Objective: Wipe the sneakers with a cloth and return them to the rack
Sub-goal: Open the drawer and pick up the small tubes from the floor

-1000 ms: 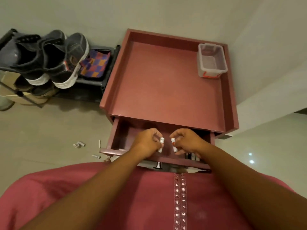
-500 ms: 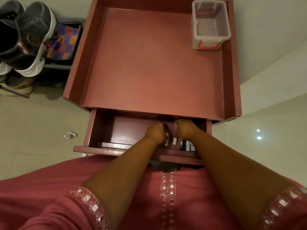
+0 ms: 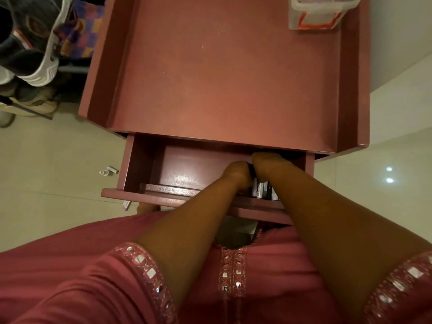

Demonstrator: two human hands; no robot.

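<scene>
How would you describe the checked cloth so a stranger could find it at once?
Start at the dark red wooden cabinet. Left of it stands a dark shoe rack. The purple, orange and yellow checked cloth lies there beside the black sneakers, the only brightly coloured item.

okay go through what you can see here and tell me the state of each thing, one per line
drawer: pulled open
left hand: inside the drawer, fingers curled, hold unclear
right hand: inside the drawer, fingers curled, hold unclear
small tubes: lined up in the drawer
plastic box: upright on the cabinet top, no lid
sneakers: on the rack
checkered cloth: lying beside the sneakers, untouched
</scene>
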